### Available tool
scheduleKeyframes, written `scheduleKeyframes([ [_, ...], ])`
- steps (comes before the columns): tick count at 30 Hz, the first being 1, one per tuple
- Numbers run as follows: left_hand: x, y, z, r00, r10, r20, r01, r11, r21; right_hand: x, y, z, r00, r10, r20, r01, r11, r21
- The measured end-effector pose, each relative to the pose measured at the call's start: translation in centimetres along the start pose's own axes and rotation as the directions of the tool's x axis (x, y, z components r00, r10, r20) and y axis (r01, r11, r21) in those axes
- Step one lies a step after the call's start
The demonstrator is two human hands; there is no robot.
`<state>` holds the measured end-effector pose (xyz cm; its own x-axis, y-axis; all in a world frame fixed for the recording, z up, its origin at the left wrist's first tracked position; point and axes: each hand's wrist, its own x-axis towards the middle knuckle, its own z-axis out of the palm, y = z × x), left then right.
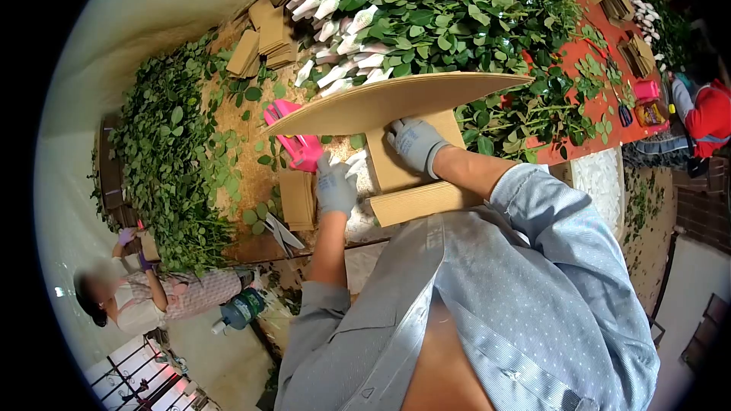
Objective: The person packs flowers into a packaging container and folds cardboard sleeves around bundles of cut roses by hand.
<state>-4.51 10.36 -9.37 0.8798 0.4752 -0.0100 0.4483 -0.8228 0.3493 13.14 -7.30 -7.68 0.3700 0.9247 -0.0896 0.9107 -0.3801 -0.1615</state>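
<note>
My right hand (417,146), in a pale grey glove, rests on the brown cardboard (392,164) in front of me, its fingers slightly bent. A wide curved cardboard flap (403,99) rises beyond that hand, and a folded cardboard edge (422,204) lies near my body. To the left, my left hand (336,189), gloved alike, reaches with fingers extended to the lower end of a bright pink tool (303,151). The flap partly covers this tool, so its kind is unclear. Small white pieces (356,164) lie beside my left fingers.
Scissors (282,234) and a cardboard stack (297,199) lie left of my left hand. Leafy stems with white-wrapped heads (327,7) pile up at the back; more greenery (171,152) lies left. One person (145,289) is at far left, another in red (708,118) at right.
</note>
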Motion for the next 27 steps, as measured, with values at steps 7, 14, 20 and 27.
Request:
scheduleKeyframes([
  [7,1.9,0.0,2.1,0.964,-0.127,0.234,0.119,0.992,0.047,-0.1,0.1,-0.4,1.0,-0.004,-0.01,0.005,1.0,0.031],
  [14,-2.4,-1.5,1.6,0.99,-0.037,0.139,0.043,0.998,-0.043,0.2,0.1,0.6,1.0,-0.003,-0.018,0.003,1.0,0.012],
  [20,-7.6,0.2,-2.1,0.98,0.067,0.186,-0.027,0.977,-0.212,0.3,-0.1,0.0,1.0,0.024,0.019,-0.025,0.998,0.058],
  [27,-10.5,0.5,-1.6,0.967,0.09,0.24,-0.035,0.974,-0.222,0.0,-0.1,-1.0,0.998,0.0,0.067,-0.001,1.0,0.017],
])
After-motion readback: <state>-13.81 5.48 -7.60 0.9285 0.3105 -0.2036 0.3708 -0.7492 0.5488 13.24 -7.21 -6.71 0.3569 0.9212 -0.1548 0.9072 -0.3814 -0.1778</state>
